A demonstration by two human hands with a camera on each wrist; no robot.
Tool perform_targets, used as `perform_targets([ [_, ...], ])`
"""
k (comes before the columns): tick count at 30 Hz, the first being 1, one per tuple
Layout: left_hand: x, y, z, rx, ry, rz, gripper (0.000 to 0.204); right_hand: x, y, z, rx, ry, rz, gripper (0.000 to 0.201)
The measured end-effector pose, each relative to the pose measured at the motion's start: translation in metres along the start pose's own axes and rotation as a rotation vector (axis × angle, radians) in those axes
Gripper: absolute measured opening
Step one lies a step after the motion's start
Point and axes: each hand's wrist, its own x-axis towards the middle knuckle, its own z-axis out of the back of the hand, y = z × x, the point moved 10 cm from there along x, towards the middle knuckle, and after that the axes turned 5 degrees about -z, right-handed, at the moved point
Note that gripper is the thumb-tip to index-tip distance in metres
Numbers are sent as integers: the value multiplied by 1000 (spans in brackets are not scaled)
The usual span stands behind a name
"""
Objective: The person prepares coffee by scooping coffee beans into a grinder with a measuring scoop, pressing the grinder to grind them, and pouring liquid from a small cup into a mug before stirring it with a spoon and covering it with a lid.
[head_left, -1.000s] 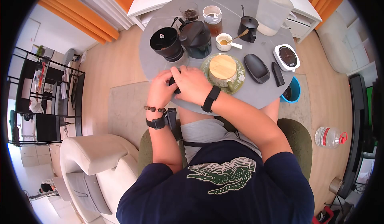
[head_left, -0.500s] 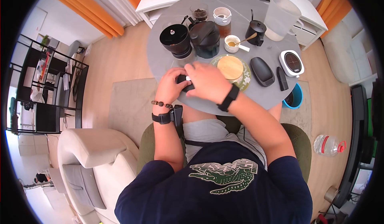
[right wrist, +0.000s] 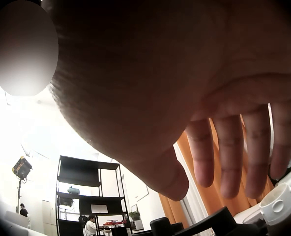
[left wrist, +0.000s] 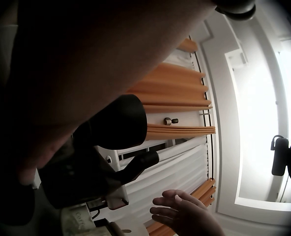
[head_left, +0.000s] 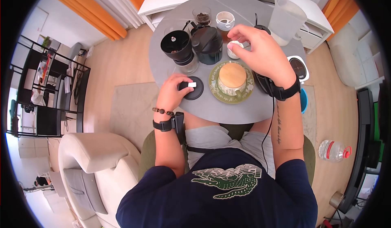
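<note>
My left hand (head_left: 170, 93) is at the left front of the grey round table, its thumb and forefinger pinching a small white tab (head_left: 192, 84) over a flat black disc (head_left: 196, 93). The disc lies on the tabletop. My right hand (head_left: 264, 53) is raised over the right side of the table, fingers extended and apart, holding nothing. It overlaps a small white cup (head_left: 233, 53) in the head view. In the right wrist view its straight fingers (right wrist: 230, 157) point down, near the white-collared glass vessel (right wrist: 278, 204).
A patterned cup with a wooden lid (head_left: 232, 75) sits on a green saucer (head_left: 218, 93). Behind stand a black grinder (head_left: 176, 44), a dark lidded jug (head_left: 207, 42), a glass of dark beans (head_left: 202, 15) and a clear pitcher (head_left: 285, 20). A white scale (head_left: 299, 67) is at right.
My right hand has left the black piece beside my left hand and moved up and right across the table. The left hand stays, and the black disc is now exposed on the tabletop.
</note>
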Motion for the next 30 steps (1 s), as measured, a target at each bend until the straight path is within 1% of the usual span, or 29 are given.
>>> perform_targets([
  [1,0,-1,1,2,-1,-4,33,2,-3,1,0,-4,2,25],
  [3,1,-3,2,-52,10,-26,37,9,-13,-6,-60,87,-33,25],
  [4,1,-5,5,-46,24,-17,40,13,-14,-4,-60,83,-31,25],
  [5,0,-5,10,-45,21,-21,40,17,-15,-4,-42,120,-30,24],
  [6,-1,2,17,-36,-5,40,41,22,-15,-4,-25,156,-29,24],
  [7,-2,8,26,-27,-32,100,41,28,-14,1,-29,151,-25,24],
  [8,-2,15,38,-17,-83,182,51,34,-14,5,-32,150,-28,24],
  [9,1,13,43,-18,-88,177,51,42,-14,10,-35,150,-29,24],
  [11,4,-6,82,20,-367,120,65,63,-8,20,-76,128,11,24],
  [12,11,-12,86,24,-373,81,85,75,-4,22,-112,111,45,24],
  [13,19,-13,84,23,-381,80,85,87,-5,21,-115,112,52,24],
  [15,37,-32,81,-52,-431,-114,109,109,-3,16,-114,110,103,24],
  [16,45,-30,76,-45,-381,-80,119,117,0,11,-114,136,120,24],
  [17,52,-30,74,-48,-388,-80,119,122,2,6,-118,138,125,24],
  [19,64,-29,63,-253,-345,-93,116,129,10,-10,-137,177,171,21],
  [20,66,-30,63,-266,-349,-72,113,128,15,-15,-138,211,166,20],
  [24,69,-29,61,-286,-321,-51,109,134,16,-36,-133,281,157,19],
  [26,62,-39,68,-185,-388,-133,107,139,11,-43,-141,311,130,19],
  [27,61,-37,68,-184,-388,-129,107,141,10,-45,-138,315,131,19],
  [29,58,-41,65,-177,-358,-172,109,144,2,-51,-149,352,78,17],
  [30,56,-41,64,-195,-357,-160,109,146,2,-52,-149,358,77,17],
])
